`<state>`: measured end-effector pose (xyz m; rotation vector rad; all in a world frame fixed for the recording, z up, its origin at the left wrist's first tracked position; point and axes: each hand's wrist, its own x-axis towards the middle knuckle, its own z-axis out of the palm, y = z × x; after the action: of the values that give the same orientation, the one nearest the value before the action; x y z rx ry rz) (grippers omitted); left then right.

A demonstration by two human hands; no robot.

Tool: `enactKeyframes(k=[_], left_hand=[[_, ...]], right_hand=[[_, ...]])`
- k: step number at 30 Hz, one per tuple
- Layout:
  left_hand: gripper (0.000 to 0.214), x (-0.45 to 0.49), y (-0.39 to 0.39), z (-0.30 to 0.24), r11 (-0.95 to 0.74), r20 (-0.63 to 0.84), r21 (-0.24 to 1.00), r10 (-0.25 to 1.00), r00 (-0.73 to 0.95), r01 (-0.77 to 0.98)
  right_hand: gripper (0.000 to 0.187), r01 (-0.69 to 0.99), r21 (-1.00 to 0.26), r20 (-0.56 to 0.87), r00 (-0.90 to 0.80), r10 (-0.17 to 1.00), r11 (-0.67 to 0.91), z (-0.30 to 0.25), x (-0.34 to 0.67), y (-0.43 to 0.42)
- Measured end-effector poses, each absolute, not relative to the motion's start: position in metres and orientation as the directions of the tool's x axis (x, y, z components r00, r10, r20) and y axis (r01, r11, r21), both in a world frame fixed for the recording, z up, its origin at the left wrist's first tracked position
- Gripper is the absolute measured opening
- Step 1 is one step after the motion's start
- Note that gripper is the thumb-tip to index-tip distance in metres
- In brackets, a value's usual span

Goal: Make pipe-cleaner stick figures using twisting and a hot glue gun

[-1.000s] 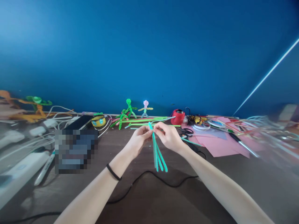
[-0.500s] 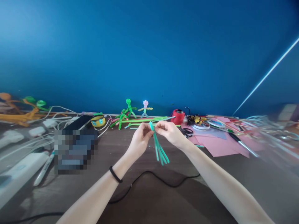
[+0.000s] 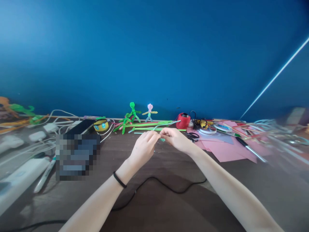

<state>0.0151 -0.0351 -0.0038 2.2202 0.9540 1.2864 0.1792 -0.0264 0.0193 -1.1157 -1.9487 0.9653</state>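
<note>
My left hand (image 3: 144,144) and my right hand (image 3: 175,139) meet at the fingertips over the table. Both are closed in a pinch on teal pipe cleaners (image 3: 163,140). Only a small looped bit shows below the fingers; the rest is hidden behind my hands. A black band (image 3: 119,180) circles my left wrist. Just beyond my hands lies a pile of loose green and pale pipe cleaners (image 3: 159,124). Behind it stand a green pipe-cleaner figure (image 3: 132,111) and a pink-headed one (image 3: 150,111), with another green figure (image 3: 125,122) leaning nearby.
On the left are a blurred-out phone-like device (image 3: 78,156), white cables, a power strip (image 3: 24,180) and a yellow tape roll (image 3: 100,125). At right lie a red spool (image 3: 183,121), scissors (image 3: 193,136), pink paper (image 3: 229,149) and a pen (image 3: 251,149). A black cord (image 3: 169,190) crosses in front.
The teal bundle hung down below my fingers before; now its strands no longer hang there. My left hand has turned over, its back now facing me.
</note>
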Motion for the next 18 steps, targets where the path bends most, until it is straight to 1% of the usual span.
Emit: enactKeyframes(k=[2,3,4,5,7,8,9,12,15,18], left_hand=[[0.009,0.017,-0.033,-0.001,-0.601,0.539,0.744,0.798,0.268,0.293],[0.006,0.017,-0.031,0.001,-0.525,0.478,0.819,0.848,0.231,0.231],[0.008,0.018,-0.029,0.002,-0.413,0.379,0.896,0.903,0.204,0.165],[0.015,0.018,-0.027,0.002,-0.288,0.266,0.953,0.945,0.192,0.097],[0.035,0.017,-0.024,0.001,-0.044,0.044,0.999,0.956,0.290,-0.008],[0.038,0.017,-0.024,0.001,0.058,-0.030,0.996,0.935,0.354,-0.069],[0.034,0.017,-0.024,0.000,0.128,-0.070,0.984,0.917,0.393,-0.125],[0.019,0.015,-0.026,0.001,0.257,-0.109,0.928,0.879,0.464,-0.269],[0.017,0.015,-0.027,0.002,0.336,-0.132,0.882,0.848,0.513,-0.330],[0.015,0.017,-0.026,0.000,0.325,-0.119,0.871,0.867,0.484,-0.368]], right_hand=[[0.016,0.431,-0.799,0.269,-0.369,0.890,0.420,0.019,0.179,-0.027],[0.014,0.454,-0.767,0.309,-0.358,0.881,0.453,0.020,0.179,-0.027],[0.013,0.479,-0.733,0.343,-0.354,0.870,0.483,0.020,0.178,-0.028],[0.013,0.504,-0.697,0.370,-0.358,0.857,0.511,0.020,0.178,-0.028],[0.012,0.545,-0.620,0.416,-0.382,0.825,0.565,0.021,0.177,-0.030],[0.012,0.562,-0.584,0.435,-0.394,0.810,0.586,0.021,0.177,-0.031],[0.012,0.578,-0.550,0.453,-0.401,0.796,0.603,0.020,0.177,-0.032],[0.012,0.616,-0.464,0.509,-0.403,0.761,0.636,0.019,0.178,-0.032],[0.012,0.648,-0.384,0.551,-0.411,0.727,0.658,0.017,0.178,-0.032],[0.013,0.685,-0.327,0.577,-0.401,0.711,0.651,0.015,0.177,-0.031]])
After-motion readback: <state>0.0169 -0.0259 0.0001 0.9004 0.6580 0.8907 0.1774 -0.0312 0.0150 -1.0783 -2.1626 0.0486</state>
